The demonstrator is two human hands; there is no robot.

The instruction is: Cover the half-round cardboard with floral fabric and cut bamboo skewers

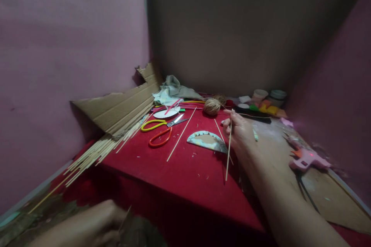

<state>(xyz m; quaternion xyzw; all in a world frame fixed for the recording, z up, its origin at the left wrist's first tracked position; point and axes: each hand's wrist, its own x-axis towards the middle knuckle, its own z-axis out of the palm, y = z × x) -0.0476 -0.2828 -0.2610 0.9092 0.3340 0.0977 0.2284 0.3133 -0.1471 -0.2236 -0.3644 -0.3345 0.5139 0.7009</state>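
I see the right hand [239, 128] pinching a thin stick [228, 152] over the red counter [168, 177]; the left hand [100, 220] is blurred; I cannot tell its grip.

Bare left hand [106, 216] blurred, its forearm [62, 230] cut by the bottom edge, rear ball of brown twine [221, 99] partly hidden, pale flecks [138, 157] too small to identify

A hand can pass along the front of the desk [174, 173], but behind, scissors [160, 139] and a loose stick [182, 134] block the left, a half-round card [209, 145] the middle, the right hand [238, 129] with its held stick [228, 154] the right, and cardboard [124, 110] the far left.
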